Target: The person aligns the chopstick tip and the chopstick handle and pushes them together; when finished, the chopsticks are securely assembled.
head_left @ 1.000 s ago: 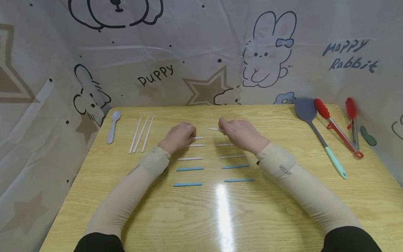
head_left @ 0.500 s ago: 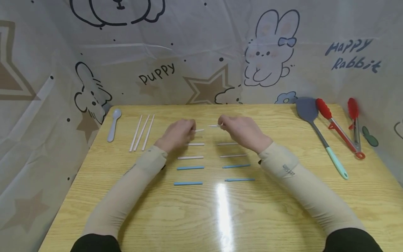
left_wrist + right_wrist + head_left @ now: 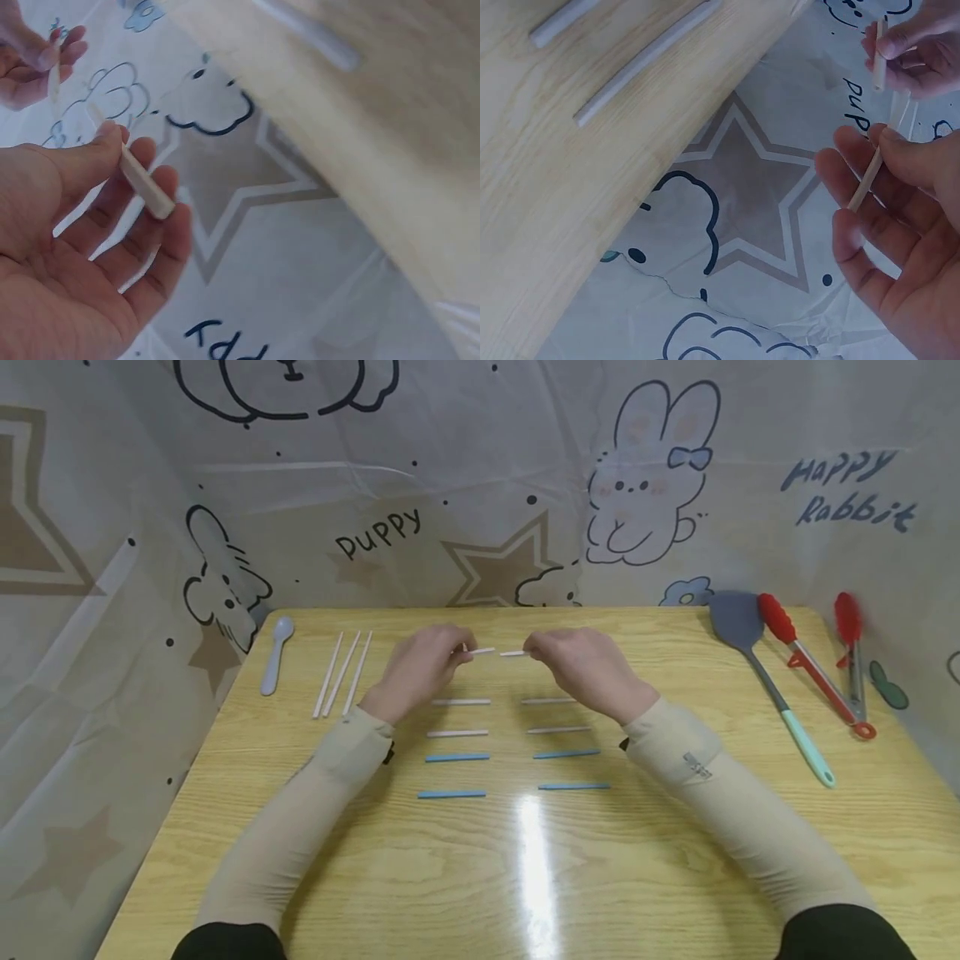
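Observation:
My left hand (image 3: 423,668) pinches a short white straw (image 3: 150,187) between thumb and fingers, raised over the far part of the table. My right hand (image 3: 592,672) pinches a thinner white straw (image 3: 866,180) the same way. In the head view the two straws point at each other, end near end, with a small gap. Below the hands lie two columns of short straws. The left column has white straws (image 3: 457,733) and blue straws (image 3: 452,794); the right one has thinner white straws (image 3: 558,730) and blue straws (image 3: 573,787).
Three long white straws (image 3: 341,677) lie left of my left hand, beside a pale spoon (image 3: 276,656). At the right are a grey spatula (image 3: 738,618) with a mint handle and red-tipped tongs (image 3: 813,672). A printed cloth (image 3: 300,560) hangs behind the wooden table (image 3: 360,877).
Both hands have risen off the columns and moved toward the table's far edge, each carrying its white straw. The two straws are closer together and nearly level. The other things stay put.

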`<state>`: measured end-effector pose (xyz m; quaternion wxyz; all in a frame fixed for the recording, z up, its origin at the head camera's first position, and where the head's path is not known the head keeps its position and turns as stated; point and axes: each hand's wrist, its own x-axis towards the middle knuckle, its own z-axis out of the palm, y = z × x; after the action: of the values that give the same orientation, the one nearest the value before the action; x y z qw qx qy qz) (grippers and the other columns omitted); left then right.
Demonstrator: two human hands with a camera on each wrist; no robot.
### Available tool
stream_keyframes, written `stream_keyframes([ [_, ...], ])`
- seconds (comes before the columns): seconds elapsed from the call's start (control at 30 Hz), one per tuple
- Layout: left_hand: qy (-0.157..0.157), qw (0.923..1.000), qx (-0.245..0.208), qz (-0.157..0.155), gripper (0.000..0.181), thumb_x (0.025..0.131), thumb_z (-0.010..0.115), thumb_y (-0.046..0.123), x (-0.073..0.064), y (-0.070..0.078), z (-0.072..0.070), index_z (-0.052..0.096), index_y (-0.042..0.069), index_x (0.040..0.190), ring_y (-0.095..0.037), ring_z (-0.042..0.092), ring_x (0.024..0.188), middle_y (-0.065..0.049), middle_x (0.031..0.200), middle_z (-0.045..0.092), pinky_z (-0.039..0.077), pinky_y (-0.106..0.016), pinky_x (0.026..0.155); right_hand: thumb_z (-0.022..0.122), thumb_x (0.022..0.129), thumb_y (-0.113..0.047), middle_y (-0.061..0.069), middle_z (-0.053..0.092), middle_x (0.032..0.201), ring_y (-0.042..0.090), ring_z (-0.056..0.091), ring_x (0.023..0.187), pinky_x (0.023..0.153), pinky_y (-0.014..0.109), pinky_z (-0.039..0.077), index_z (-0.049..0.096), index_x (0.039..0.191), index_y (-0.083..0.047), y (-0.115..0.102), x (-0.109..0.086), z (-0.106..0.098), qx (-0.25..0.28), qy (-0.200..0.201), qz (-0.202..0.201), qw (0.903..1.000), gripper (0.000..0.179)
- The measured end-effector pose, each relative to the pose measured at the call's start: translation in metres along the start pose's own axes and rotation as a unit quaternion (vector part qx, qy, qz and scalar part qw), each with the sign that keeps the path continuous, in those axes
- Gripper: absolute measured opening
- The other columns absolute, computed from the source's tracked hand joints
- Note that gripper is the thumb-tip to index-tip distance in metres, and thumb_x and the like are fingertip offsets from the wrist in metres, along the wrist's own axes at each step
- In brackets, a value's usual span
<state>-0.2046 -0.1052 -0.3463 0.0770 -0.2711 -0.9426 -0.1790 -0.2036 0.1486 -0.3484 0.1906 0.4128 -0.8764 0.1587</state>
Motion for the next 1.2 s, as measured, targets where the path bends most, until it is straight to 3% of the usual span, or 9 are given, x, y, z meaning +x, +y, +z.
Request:
stream_keyframes([
  [0.27, 0.025, 0.9994, 0.022, 0.005, 0.011, 0.098, 0.064, 0.019, -0.006, 0.011, -0.014, 0.069, 0.015, 0.108, -0.014, 0.058, 0.068, -0.001, 0.094, 0.069, 0.047, -0.030, 0.052, 0.061, 0.099, -0.009, 0.006, 0.068, 0.077, 0.013, 0.045, 0.048, 0.043, 0.030, 0.044, 0.064, 0.102, -0.005, -0.003, 0.000, -0.003, 0.006, 0.029, -0.008, 0.9995, 0.006],
  [0.8, 0.038, 0.9988, 0.026, 0.016, 0.010, 0.099, 0.063, 0.018, -0.008, 0.017, -0.018, 0.068, 0.015, 0.107, -0.015, 0.059, 0.070, -0.001, 0.096, 0.069, 0.047, -0.030, 0.052, 0.060, 0.098, -0.005, 0.004, 0.062, 0.071, 0.013, 0.043, 0.048, 0.041, 0.029, 0.042, 0.060, 0.104, -0.005, -0.003, 0.000, -0.004, -0.005, 0.037, -0.020, 0.9991, 0.006],
  [1.2, 0.079, 0.9946, 0.035, 0.058, 0.006, 0.096, 0.066, 0.013, -0.010, 0.018, -0.014, 0.068, 0.011, 0.102, -0.017, 0.059, 0.067, -0.003, 0.090, 0.069, 0.046, -0.029, 0.050, 0.062, 0.096, -0.003, 0.008, 0.070, 0.090, 0.020, 0.061, 0.062, 0.046, 0.031, 0.048, 0.067, 0.109, -0.005, -0.006, 0.001, -0.007, -0.013, 0.016, -0.009, 0.9997, 0.014],
])
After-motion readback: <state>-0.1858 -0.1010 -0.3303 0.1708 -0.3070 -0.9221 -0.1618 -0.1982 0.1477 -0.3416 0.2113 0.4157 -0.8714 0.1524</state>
